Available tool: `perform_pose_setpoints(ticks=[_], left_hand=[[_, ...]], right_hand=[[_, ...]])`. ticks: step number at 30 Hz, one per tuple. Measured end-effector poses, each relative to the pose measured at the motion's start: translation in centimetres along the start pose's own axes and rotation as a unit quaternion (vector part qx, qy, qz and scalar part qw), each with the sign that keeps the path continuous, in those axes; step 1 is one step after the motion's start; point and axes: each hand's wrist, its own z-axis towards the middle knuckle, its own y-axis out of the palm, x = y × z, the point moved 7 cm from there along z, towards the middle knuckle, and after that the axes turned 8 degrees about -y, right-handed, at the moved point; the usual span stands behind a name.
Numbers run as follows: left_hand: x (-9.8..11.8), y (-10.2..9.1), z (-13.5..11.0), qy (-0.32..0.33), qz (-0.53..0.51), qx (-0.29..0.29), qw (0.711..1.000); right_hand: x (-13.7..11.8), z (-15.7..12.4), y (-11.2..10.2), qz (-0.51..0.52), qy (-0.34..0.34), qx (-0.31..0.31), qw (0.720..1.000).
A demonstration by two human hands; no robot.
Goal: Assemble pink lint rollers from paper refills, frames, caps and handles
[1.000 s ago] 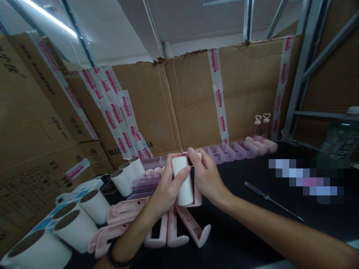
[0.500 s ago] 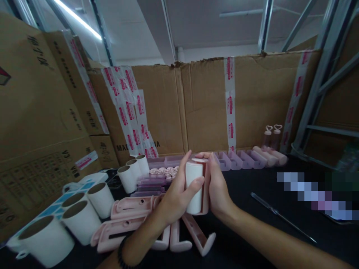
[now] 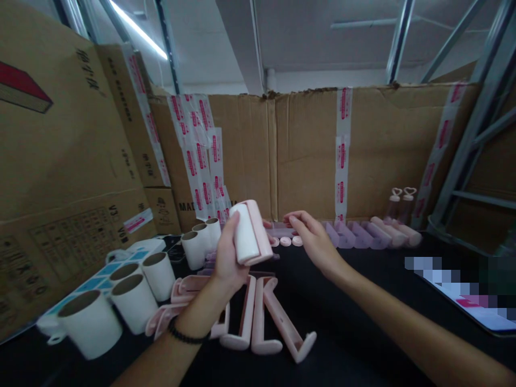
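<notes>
My left hand (image 3: 229, 252) is wrapped around a lint roller (image 3: 250, 232), a white roll set in a pink case, held tilted above the table. To its right, my right hand (image 3: 312, 234) is off the roller with its fingers loosely spread, closest to several small pink round caps (image 3: 285, 241). Pink case parts (image 3: 285, 317), long with bent ends, lie below the hands. More pink case halves (image 3: 189, 287) are partly hidden behind my left forearm.
Large white rolls (image 3: 91, 325) stand at left on a blue-and-white surface, with smaller white rolls (image 3: 193, 250) behind. Purple translucent parts (image 3: 357, 235) and pink cylinders (image 3: 389, 231) line the back against a cardboard wall (image 3: 306, 156). A partly pixelated phone (image 3: 479, 309) lies at right.
My right hand has let go of the lint roller and moved right toward the caps. My left hand has tilted the roller and shifted it left. The view has turned slightly left.
</notes>
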Motion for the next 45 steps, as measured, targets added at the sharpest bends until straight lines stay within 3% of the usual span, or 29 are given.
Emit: perform_pose_setpoints(ticks=[3, 6, 9, 13, 16, 21, 24, 26, 28, 32, 45], left_hand=[[1.1, -2.1, 1.0, 0.012, -0.095, 0.057, 0.994], [0.5, -3.3, 1.6, -0.021, -0.099, 0.095, 0.990], [-0.5, -3.2, 1.7, -0.055, -0.087, 0.082, 0.991], [-0.6, -3.2, 1.3, -0.055, -0.095, 0.099, 0.989], [-0.6, -3.5, 1.2, -0.053, -0.111, 0.125, 0.984], [-1.0, -3.6, 1.1, -0.060, -0.107, 0.121, 0.985], [-1.3, -3.5, 1.0, -0.057, -0.061, 0.120, 0.989], [-1.4, -3.4, 0.9, -0.045, -0.026, 0.123, 0.991], [-1.7, -3.2, 0.9, -0.033, -0.003, 0.122, 0.992], [-2.1, -2.7, 0.8, -0.026, 0.022, 0.113, 0.993], [-2.6, -1.8, 0.2, 0.010, 0.074, 0.086, 0.994]], right_hand=[[2.1, 1.2, 1.3, -0.133, -0.047, -0.133, 0.981], [3.7, 1.3, 3.5, -0.152, -0.074, -0.209, 0.963], [4.7, 0.8, 6.1, -0.161, -0.090, -0.262, 0.947], [5.4, 0.4, 7.9, -0.164, -0.087, -0.279, 0.942], [5.2, 0.5, 7.3, -0.157, -0.075, -0.267, 0.948], [3.2, 0.7, 3.3, -0.115, -0.028, -0.199, 0.973], [1.4, 0.1, 0.8, 0.105, 0.036, -0.100, 0.989], [0.8, -0.8, -0.1, 0.258, 0.077, -0.026, 0.963], [0.5, -1.6, -0.2, 0.324, 0.100, 0.011, 0.941], [0.7, -2.5, 0.7, 0.359, 0.122, 0.021, 0.925], [-0.3, -3.6, 1.7, 0.373, 0.106, 0.022, 0.922]])
